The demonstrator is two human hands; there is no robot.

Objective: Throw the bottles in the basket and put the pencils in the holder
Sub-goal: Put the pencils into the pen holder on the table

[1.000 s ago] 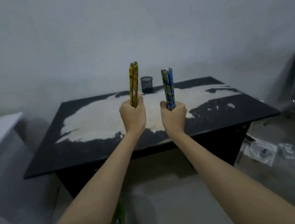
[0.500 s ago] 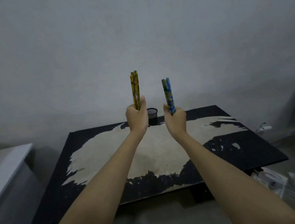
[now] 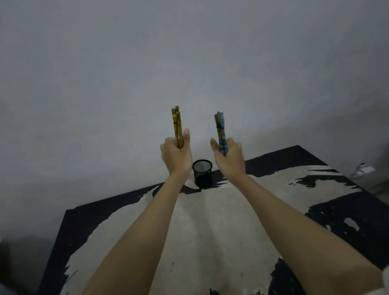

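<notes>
Left hand (image 3: 176, 158) is closed in a fist around a bunch of yellow patterned pencils (image 3: 177, 126), thumb lying up along them, and holds them upright with their ends pointing toward the wall. Right hand (image 3: 228, 159) grips a bunch of blue patterned pencils (image 3: 220, 130) the same way, also upright, its fingers wrapped tight around the lower ends. How many pencils are in each bunch cannot be told. Both arms reach forward over a black table (image 3: 382, 229) whose top is worn to a wide pale patch in the middle. Between the 2 hands and a little below them stands a black mesh pencil holder (image 3: 203, 173), upright near the table's far edge, close to the grey wall (image 3: 176, 51). Neither bunch touches the holder; both are raised above its rim, 1 to each side.
</notes>
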